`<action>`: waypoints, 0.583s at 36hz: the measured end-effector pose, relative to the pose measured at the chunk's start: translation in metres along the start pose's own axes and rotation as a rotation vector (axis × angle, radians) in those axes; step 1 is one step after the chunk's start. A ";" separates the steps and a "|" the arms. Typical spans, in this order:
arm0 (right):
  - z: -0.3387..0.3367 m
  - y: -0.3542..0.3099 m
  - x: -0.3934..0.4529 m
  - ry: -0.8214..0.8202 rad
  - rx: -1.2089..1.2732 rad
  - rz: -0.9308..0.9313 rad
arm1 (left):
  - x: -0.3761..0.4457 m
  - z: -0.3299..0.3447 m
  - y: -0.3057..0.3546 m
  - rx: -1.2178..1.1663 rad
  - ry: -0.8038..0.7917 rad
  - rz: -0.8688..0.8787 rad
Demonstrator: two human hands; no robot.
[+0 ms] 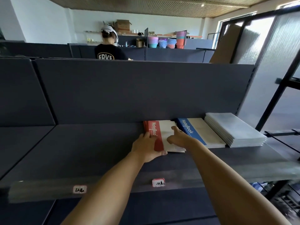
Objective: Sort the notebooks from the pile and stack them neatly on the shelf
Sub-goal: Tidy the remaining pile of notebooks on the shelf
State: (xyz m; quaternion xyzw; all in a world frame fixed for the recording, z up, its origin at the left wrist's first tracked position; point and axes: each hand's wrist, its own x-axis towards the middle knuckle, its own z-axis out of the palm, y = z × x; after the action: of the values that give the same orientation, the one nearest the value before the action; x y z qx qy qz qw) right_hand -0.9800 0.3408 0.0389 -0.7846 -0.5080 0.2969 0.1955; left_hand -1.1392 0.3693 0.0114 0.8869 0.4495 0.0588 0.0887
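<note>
Head view: both hands (162, 142) on red notebooks (155, 135).

Three stacks lie in a row on the shelf (81, 151), against its back panel (129, 91). The left stack (164, 132) is near the middle of the shelf, the middle stack (199, 132) just beside it on the right, and the right stack (233, 129) touches the middle one. The left hand (146, 146) is at the left stack's left front corner; the right hand (180, 137) rests on top of it. Two tags (158, 182) sit on the shelf's front edge. Behind the panel stands a person (110, 51).
</note>
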 end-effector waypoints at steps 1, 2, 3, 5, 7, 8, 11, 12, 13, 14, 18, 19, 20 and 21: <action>0.001 0.001 0.001 0.023 0.013 -0.007 | 0.001 0.000 0.001 -0.012 0.009 -0.009; 0.001 0.002 0.002 0.040 0.016 -0.011 | 0.002 0.000 0.001 -0.032 0.006 -0.019; 0.002 0.002 0.003 0.055 0.020 -0.009 | 0.004 -0.001 0.001 -0.058 -0.006 -0.027; 0.004 0.002 0.006 0.091 0.047 0.009 | 0.009 -0.002 -0.001 -0.106 -0.044 -0.039; 0.004 0.001 0.008 0.135 0.114 0.032 | 0.012 -0.004 -0.002 -0.162 -0.080 -0.049; 0.004 -0.001 0.009 0.158 0.154 0.046 | 0.013 -0.004 -0.002 -0.207 -0.088 -0.051; 0.006 -0.004 0.013 0.248 0.272 0.083 | 0.017 -0.002 0.003 -0.443 -0.013 -0.050; 0.006 -0.006 0.014 0.269 0.310 0.099 | 0.019 -0.002 0.007 -0.536 0.043 -0.072; 0.006 -0.007 0.015 0.279 0.348 0.116 | 0.022 -0.003 0.010 -0.628 0.101 -0.125; 0.006 -0.008 0.016 0.282 0.383 0.135 | 0.026 -0.005 0.012 -0.714 0.150 -0.202; 0.009 -0.010 0.016 0.300 0.326 0.190 | 0.035 -0.017 0.010 -1.059 0.201 -0.572; 0.010 -0.010 0.016 0.306 0.288 0.182 | 0.037 -0.020 0.010 -1.158 0.194 -0.642; 0.012 -0.010 0.015 0.308 0.268 0.168 | 0.037 -0.022 0.010 -1.240 0.181 -0.692; 0.013 -0.010 0.015 0.305 0.267 0.152 | 0.037 -0.024 0.011 -1.291 0.157 -0.723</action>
State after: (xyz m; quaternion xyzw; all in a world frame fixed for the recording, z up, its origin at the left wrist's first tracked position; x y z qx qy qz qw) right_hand -0.9910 0.3580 0.0308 -0.8236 -0.3680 0.2533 0.3494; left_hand -1.1133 0.3953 0.0381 0.4483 0.5944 0.3416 0.5736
